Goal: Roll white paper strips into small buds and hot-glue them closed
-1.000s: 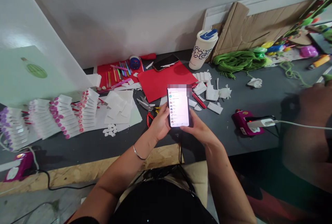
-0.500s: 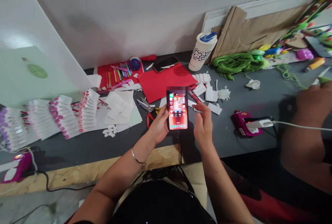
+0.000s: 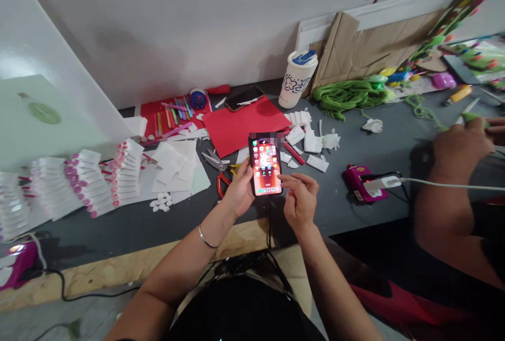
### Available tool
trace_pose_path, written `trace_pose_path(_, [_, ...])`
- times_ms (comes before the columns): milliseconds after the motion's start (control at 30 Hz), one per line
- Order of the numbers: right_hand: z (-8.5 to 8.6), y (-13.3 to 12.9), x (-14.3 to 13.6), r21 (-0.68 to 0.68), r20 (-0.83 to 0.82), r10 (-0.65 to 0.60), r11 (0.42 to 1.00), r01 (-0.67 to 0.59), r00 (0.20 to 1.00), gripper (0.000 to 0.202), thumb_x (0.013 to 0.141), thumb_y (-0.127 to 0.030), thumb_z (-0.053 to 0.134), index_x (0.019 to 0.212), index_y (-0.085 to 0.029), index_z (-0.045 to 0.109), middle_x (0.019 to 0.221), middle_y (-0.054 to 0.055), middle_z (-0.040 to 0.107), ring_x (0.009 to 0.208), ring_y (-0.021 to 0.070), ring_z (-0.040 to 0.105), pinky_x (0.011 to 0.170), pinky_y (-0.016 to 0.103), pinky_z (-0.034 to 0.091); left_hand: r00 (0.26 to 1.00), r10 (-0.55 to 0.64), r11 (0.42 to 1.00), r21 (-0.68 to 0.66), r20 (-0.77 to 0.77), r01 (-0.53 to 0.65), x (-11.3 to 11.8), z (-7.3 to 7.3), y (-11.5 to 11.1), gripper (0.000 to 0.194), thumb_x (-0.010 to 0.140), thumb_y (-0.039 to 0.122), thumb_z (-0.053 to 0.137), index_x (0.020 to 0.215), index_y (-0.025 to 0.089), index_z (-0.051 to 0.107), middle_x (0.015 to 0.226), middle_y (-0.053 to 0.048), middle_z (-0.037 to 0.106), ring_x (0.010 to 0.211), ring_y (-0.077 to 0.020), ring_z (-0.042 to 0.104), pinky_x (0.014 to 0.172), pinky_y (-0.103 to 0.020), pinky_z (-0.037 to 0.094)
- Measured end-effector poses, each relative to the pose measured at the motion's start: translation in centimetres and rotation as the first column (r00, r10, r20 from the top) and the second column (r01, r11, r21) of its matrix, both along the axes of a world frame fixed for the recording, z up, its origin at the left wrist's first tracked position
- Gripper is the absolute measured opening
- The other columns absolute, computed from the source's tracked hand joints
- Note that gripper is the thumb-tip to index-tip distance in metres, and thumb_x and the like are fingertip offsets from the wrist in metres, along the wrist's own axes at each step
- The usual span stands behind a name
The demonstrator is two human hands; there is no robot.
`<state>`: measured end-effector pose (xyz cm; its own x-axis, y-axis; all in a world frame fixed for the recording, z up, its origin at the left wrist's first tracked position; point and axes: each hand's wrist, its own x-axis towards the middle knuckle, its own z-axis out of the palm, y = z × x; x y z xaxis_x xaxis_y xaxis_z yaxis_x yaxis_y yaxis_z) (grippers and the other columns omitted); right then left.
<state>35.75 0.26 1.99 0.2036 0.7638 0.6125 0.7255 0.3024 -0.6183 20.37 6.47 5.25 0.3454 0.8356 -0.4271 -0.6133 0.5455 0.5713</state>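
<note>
My left hand (image 3: 239, 192) is closed around the left side of a smartphone (image 3: 265, 168), which is upright and lit. Its screen shows rows of app icons on a reddish background. My right hand (image 3: 300, 203) holds nothing; its index finger reaches over the lower right of the screen, with the other fingers partly bent. Whether the fingertip touches the glass, I cannot tell. Beside the phone's left edge lie red-handled scissors (image 3: 222, 183), partly hidden by my left hand. Behind it is a red sheet (image 3: 240, 128).
White cut scraps (image 3: 313, 141) lie right of the phone. Further back are a patterned tumbler (image 3: 296, 80), a dark phone (image 3: 244, 98) and green yarn (image 3: 349, 98). Fanned white strips (image 3: 128, 172) line the left. A magenta power socket (image 3: 361, 183) sits right, near a co-worker's hand (image 3: 460, 141).
My right hand has moved left and in, its index finger now over the phone's screen. The view has shifted slightly right. The co-worker's hand shows more fully, with a green piece.
</note>
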Motion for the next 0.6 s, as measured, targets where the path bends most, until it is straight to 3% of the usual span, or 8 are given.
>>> trace_pose_path(133, [-0.5, -0.3, 0.0, -0.006, -0.066, -0.049, 0.999, 0.049, 0.997, 0.021, 0.088, -0.013, 0.045, 0.093, -0.026, 0.061, 0.104, 0.003, 0.077, 0.102, 0.0237, 0.062, 0.094, 0.045, 0.044, 1.000, -0.006, 1.000, -0.010, -0.006, 0.006, 0.4, 0.0, -0.1, 0.046, 0.093, 0.026, 0.070, 0.136, 0.028, 0.057, 0.137, -0.006, 0.066, 0.128, -0.0268, 0.063, 0.106, -0.044, 0.054])
trace_pose_path(200, [-0.9, -0.1, 0.1, -0.083, -0.215, -0.068, 0.995, 0.052, 0.974, 0.018, 0.091, -0.019, 0.046, 0.098, -0.024, 0.062, 0.111, 0.007, 0.074, 0.106, 0.0239, 0.063, 0.095, 0.045, 0.048, 1.000, -0.021, 0.999, -0.030, -0.010, 0.021, 0.6, -0.1, 0.0, 0.052, 0.092, 0.029, 0.072, 0.140, 0.030, 0.054, 0.136, -0.006, 0.067, 0.127, -0.0273, 0.064, 0.104, -0.044, 0.056])
trace_pose_path(300, [-1.3, 0.5, 0.2, -0.229, -0.553, -0.102, 0.973, -0.034, 0.827, 0.031, 0.094, -0.032, 0.048, 0.121, -0.024, 0.058, 0.123, 0.011, 0.067, 0.112, 0.0222, 0.065, 0.093, 0.042, 0.053, 1.000, -0.026, 0.998, -0.057, -0.005, 0.025, 1.1, -0.3, 0.0, 0.057, 0.091, 0.030, 0.072, 0.144, 0.033, 0.051, 0.133, -0.005, 0.069, 0.124, -0.0270, 0.066, 0.102, -0.044, 0.057])
trace_pose_path(367, [-1.3, 1.1, 0.2, -0.315, -0.669, -0.132, 0.942, -0.118, 0.732, 0.051, 0.090, -0.041, 0.056, 0.137, -0.023, 0.049, 0.127, 0.012, 0.066, 0.112, 0.0223, 0.066, 0.091, 0.041, 0.055, 1.000, -0.018, 0.998, -0.063, -0.002, 0.018, 1.5, -0.4, 0.0, 0.056, 0.092, 0.030, 0.072, 0.144, 0.033, 0.051, 0.131, -0.005, 0.069, 0.121, -0.0270, 0.067, 0.102, -0.045, 0.056])
trace_pose_path(467, [-0.9, 1.8, 0.1, -0.430, -0.632, -0.148, 0.884, -0.185, 0.761, 0.083, 0.073, -0.049, 0.075, 0.145, -0.019, 0.046, 0.132, 0.015, 0.065, 0.115, 0.0272, 0.065, 0.098, 0.044, 0.054, 1.000, -0.018, 0.998, -0.057, 0.006, 0.018, 1.9, -0.5, -0.2, 0.048, 0.092, 0.028, 0.070, 0.138, 0.029, 0.055, 0.129, -0.006, 0.070, 0.119, -0.0267, 0.067, 0.101, -0.045, 0.056])
trace_pose_path(533, [-0.6, 2.1, 0.0, -0.477, -0.596, -0.159, 0.858, -0.188, 0.787, 0.077, 0.071, -0.048, 0.075, 0.138, -0.017, 0.056, 0.131, 0.015, 0.067, 0.116, 0.0299, 0.064, 0.103, 0.047, 0.051, 1.000, -0.019, 0.999, -0.047, 0.007, 0.019, 2.0, -0.5, -0.3, 0.041, 0.093, 0.028, 0.070, 0.132, 0.027, 0.059, 0.126, -0.006, 0.071, 0.116, -0.0256, 0.068, 0.100, -0.043, 0.056])
trace_pose_path(600, [-0.4, 2.2, 0.0, -0.484, -0.619, -0.182, 0.855, -0.188, 0.764, 0.055, 0.077, -0.044, 0.061, 0.125, -0.017, 0.066, 0.127, 0.013, 0.070, 0.115, 0.0299, 0.065, 0.104, 0.047, 0.051, 1.000, -0.017, 0.999, -0.042, -0.006, 0.017, 2.0, -0.6, -0.4, 0.037, 0.092, 0.029, 0.071, 0.128, 0.027, 0.061, 0.120, -0.005, 0.073, 0.111, -0.0241, 0.069, 0.096, -0.041, 0.057])
